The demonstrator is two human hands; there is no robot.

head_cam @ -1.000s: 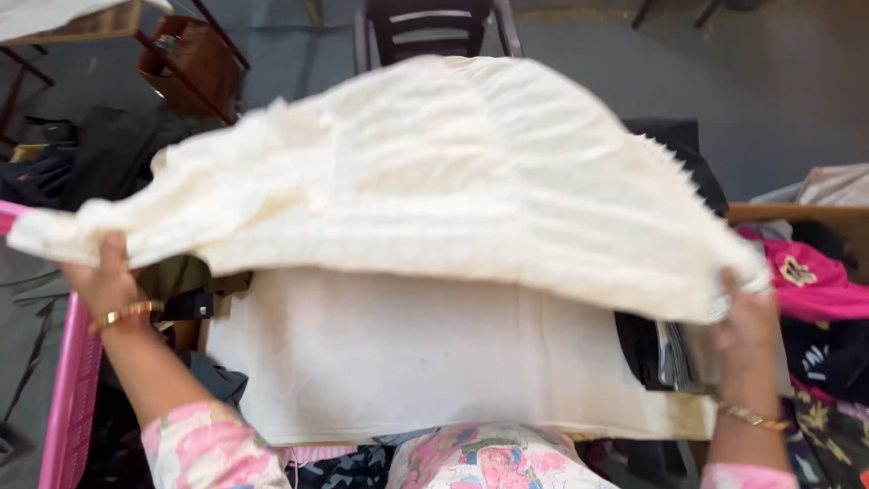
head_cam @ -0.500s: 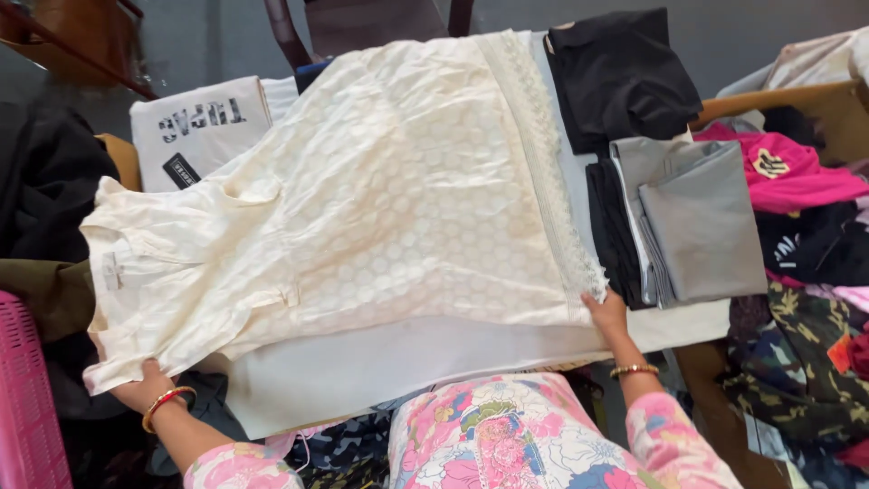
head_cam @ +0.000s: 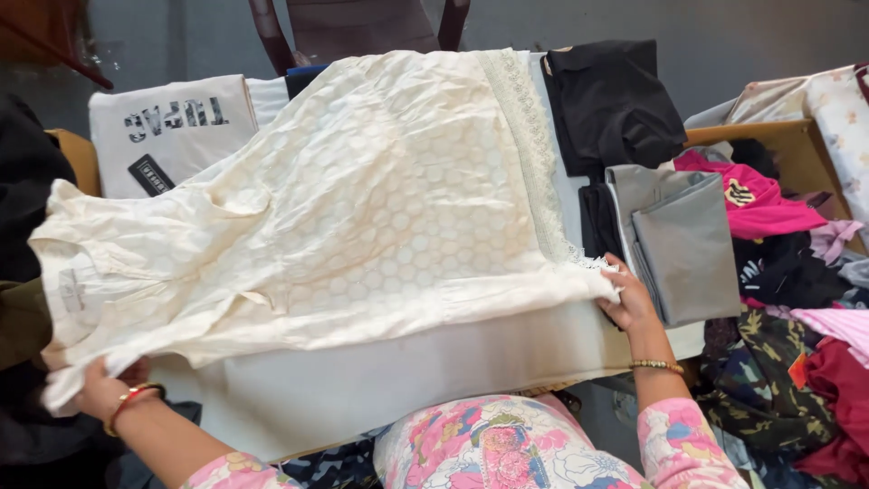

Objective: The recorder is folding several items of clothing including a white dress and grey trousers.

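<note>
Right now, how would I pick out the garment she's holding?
Find the white folding surface in the middle. Spread across it is the cream dress, held by the left hand and right hand. Its raised dot texture and lace hem set it apart from the dark and grey folded clothes beside it.

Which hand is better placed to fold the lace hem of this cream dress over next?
Probably the right hand. It grips the cream dress at its lower corner, right by the lace hem. The left hand holds the neck end, far from the hem, at the table's opposite edge.
</note>
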